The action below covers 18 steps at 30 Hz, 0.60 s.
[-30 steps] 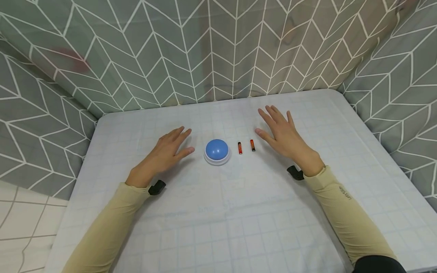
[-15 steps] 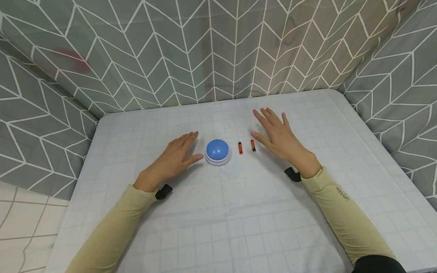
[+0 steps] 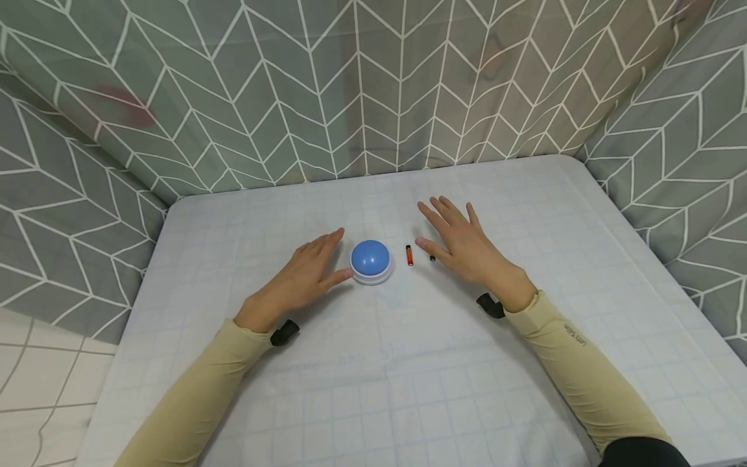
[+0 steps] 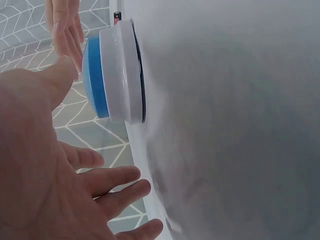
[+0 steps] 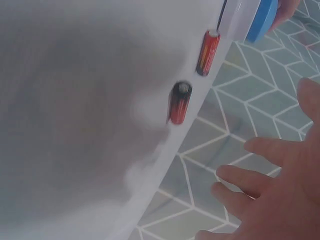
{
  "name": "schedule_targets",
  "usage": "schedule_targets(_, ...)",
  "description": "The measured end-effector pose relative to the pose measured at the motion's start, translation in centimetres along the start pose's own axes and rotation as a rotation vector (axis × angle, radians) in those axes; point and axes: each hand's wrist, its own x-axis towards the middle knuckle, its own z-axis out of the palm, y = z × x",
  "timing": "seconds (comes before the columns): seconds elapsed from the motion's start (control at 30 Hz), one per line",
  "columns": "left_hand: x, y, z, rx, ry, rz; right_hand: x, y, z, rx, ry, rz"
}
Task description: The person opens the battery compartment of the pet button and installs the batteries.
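A round push light with a blue dome and white base (image 3: 370,261) sits on the table. My left hand (image 3: 300,275) is beside it on the left, fingers extended, with the thumb tip right at the base's edge in the head view. Two small red and black batteries lie to the light's right. The nearer battery (image 3: 409,255) is fully visible; the other battery (image 5: 180,103) is mostly covered by my right thumb in the head view. My right hand (image 3: 463,250) hovers over that side with fingers spread, holding nothing.
A white cloth with faint grid lines (image 3: 373,376) covers the table. Grey curtains with a white chevron pattern (image 3: 327,91) hang behind it and at both sides. White floor tiles (image 3: 47,376) show at the lower left.
My left hand has moved right, up to the light. My right hand has come left and toward me, its thumb now overlapping the right battery. The light and batteries have stayed put.
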Motion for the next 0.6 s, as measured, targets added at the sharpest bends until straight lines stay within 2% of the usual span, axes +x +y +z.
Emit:
schedule_targets(0.23, 0.4, 1.0, 0.6, -0.009, -0.010, 0.040, -0.4, -1.0, 0.7, 0.013, -0.026, -0.021)
schedule_targets(0.6, 1.1, 2.7, 1.9, 0.046, 0.031, 0.102, -0.4, -2.3, 1.3, -0.014, -0.077, -0.048)
